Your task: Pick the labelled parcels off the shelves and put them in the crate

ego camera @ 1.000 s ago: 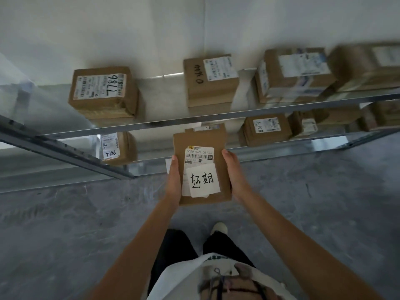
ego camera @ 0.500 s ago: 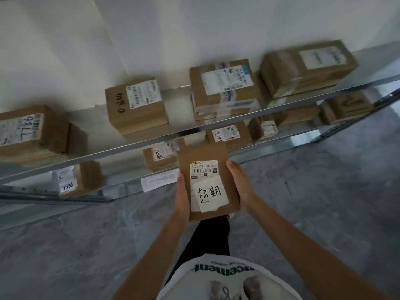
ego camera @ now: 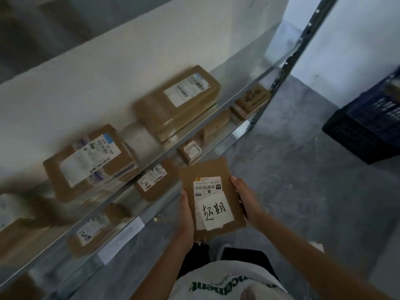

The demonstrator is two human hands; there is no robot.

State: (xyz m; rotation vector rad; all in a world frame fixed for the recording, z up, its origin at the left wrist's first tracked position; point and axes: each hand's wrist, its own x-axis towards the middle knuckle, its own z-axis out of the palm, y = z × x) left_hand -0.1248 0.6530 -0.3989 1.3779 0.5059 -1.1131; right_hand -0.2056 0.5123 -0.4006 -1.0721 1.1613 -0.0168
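I hold a flat brown cardboard parcel (ego camera: pixel 211 185) in front of me, with a barcode label and a white handwritten note on top. My left hand (ego camera: pixel 186 221) grips its left edge and my right hand (ego camera: pixel 245 197) grips its right edge. A dark blue plastic crate (ego camera: pixel 368 124) stands on the floor at the far right, partly cut off by the frame edge. Several more labelled brown parcels lie on the metal shelves (ego camera: pixel 194 132) to my left, among them a large one (ego camera: pixel 179 105) and another (ego camera: pixel 91 163) on the upper shelf.
A perforated metal shelf post (ego camera: pixel 287 63) rises between the shelving and the crate. Grey concrete floor (ego camera: pixel 303 169) stretches from my feet to the crate. A white wall (ego camera: pixel 346 40) stands behind the crate.
The view has swung to the right: the shelves now sit at the left and the blue crate has come into sight. Both hands still hold the same parcel.
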